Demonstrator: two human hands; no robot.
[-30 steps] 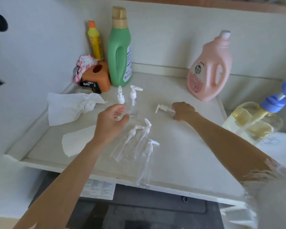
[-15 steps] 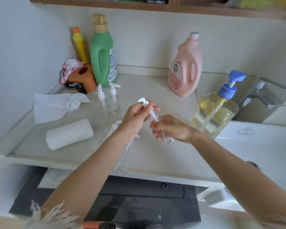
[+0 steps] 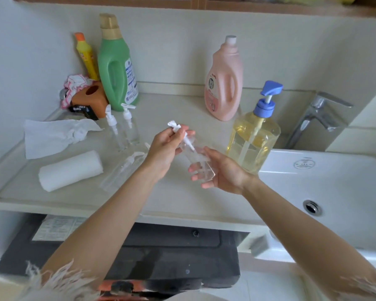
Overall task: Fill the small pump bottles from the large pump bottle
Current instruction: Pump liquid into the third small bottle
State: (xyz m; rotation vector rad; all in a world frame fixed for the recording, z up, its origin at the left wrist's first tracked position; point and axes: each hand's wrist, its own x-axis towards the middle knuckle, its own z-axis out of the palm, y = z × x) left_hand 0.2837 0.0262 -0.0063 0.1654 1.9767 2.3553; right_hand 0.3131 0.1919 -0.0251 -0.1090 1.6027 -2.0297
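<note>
— Left hand [image 3: 164, 148]?
— Pinching the white pump head [image 3: 173, 125] of a small clear bottle [image 3: 199, 165], dip tube part-way out of the neck, above and left of the other grip.
— Right hand [image 3: 223, 172]?
— Cupping that bottle's body from beneath, fingers curled round it, base tipped toward the wrist.
— Advice for the step?
— Probably unscrewing: hold the body steady, draw the pump straight along the tube, avoid bending it.
— Then?
— Carry the open neck right, under the spout of the large pump bottle [image 3: 253, 137] standing just beyond the right hand; spare small bottles [image 3: 122, 131] upright well left.
</note>
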